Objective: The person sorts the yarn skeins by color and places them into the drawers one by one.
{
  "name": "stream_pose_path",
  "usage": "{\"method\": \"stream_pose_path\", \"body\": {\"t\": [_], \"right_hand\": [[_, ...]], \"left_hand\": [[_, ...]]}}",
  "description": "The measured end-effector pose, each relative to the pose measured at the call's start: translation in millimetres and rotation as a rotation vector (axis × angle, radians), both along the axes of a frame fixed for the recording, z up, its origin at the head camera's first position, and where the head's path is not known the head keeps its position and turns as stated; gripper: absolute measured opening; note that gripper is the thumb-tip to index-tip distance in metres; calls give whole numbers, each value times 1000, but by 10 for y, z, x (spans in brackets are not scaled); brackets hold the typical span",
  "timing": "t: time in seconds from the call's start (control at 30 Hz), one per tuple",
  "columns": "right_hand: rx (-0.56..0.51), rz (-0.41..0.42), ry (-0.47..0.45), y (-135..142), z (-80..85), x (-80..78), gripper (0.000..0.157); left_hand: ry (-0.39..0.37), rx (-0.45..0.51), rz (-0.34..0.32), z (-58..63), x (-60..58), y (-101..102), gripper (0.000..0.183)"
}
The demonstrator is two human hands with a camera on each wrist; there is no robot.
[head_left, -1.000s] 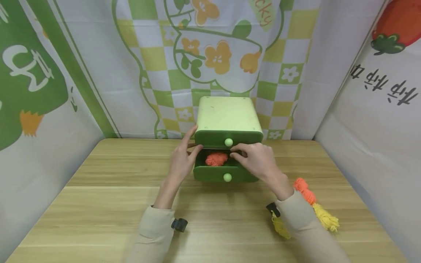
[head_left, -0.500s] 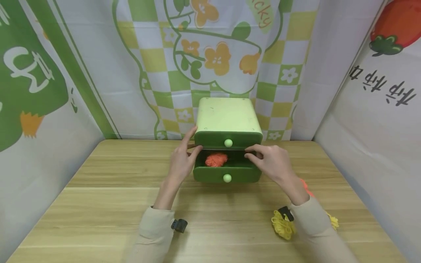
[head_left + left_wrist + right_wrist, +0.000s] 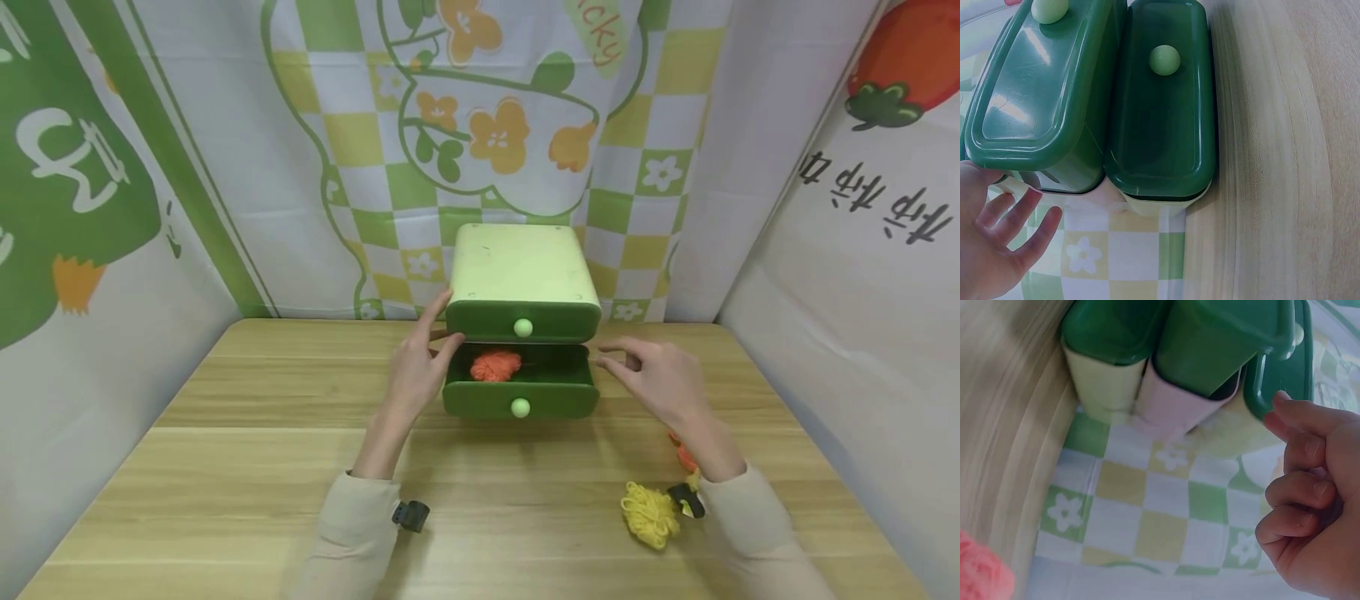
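A small pale-green cabinet has its middle drawer pulled out, showing an orange yarn bundle at the left inside it. My left hand rests at the cabinet's left side, thumb by the drawer opening. In the left wrist view, the fingers are spread beside the drawer's edge. Just off the drawer's right side is my right hand, its thumb and index tips close together. The right wrist view has the other fingers loosely curled, with nothing visible held.
Near the right wrist, a yellow yarn bundle lies on the wooden table. More orange yarn is partly hidden by that forearm. A lower drawer is closed. Patterned cloth hangs behind and at both sides.
My right hand has moved right, out of the drawer opening and past its right side, baring the drawer's interior. The left hand and the orange yarn in the drawer have stayed in place.
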State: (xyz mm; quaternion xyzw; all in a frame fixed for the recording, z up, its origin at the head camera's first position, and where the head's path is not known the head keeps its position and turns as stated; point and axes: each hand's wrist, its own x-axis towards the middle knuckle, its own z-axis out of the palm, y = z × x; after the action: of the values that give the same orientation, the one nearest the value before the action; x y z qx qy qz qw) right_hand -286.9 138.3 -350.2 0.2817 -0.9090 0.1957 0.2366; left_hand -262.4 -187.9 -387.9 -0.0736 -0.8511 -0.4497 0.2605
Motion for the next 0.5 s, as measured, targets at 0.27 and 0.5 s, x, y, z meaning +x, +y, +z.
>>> {"method": "stream_pose_path", "body": {"t": [0.27, 0.5], "right_hand": [[21, -69, -96, 230, -50, 1, 27], [42, -119, -170, 392, -134, -20, 37]], "left_hand": [[2, -2, -4, 10, 7, 5, 64], [4, -6, -9, 2, 10, 2, 64]]}}
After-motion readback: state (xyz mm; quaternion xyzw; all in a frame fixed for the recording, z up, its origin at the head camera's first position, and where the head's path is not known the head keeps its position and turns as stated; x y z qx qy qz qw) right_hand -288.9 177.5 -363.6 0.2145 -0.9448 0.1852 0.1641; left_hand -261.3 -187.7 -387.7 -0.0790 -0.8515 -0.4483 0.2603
